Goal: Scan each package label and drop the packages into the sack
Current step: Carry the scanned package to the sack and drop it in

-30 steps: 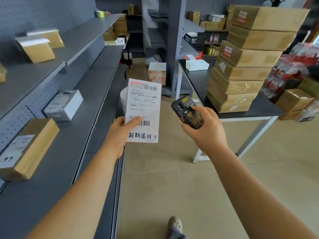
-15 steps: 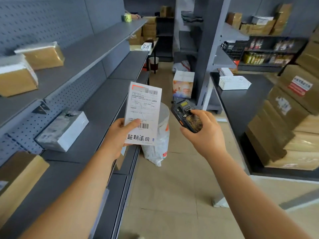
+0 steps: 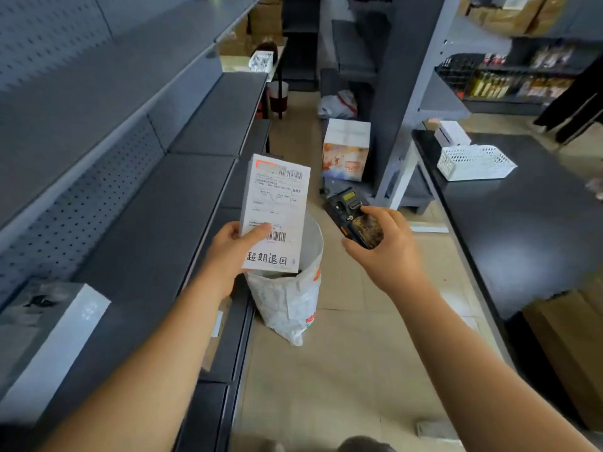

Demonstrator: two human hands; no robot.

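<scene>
Gripping a flat white labelled package (image 3: 275,213) mid-frame, the left hand (image 3: 233,247) now holds it over the newly centred white plastic sack (image 3: 290,298), ready to drop, while the right hand (image 3: 383,246) clasps a black handheld scanner (image 3: 354,216).

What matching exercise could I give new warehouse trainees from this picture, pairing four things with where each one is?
Things:
1. labelled package
2. handheld scanner
3. white sack
4. white mesh basket

Places:
A. on the dark table
B. in the right hand
C. standing on the floor beside the shelving
D. in the left hand

Pairs: 1-D, 2-B, 3-C, 4-A
</scene>
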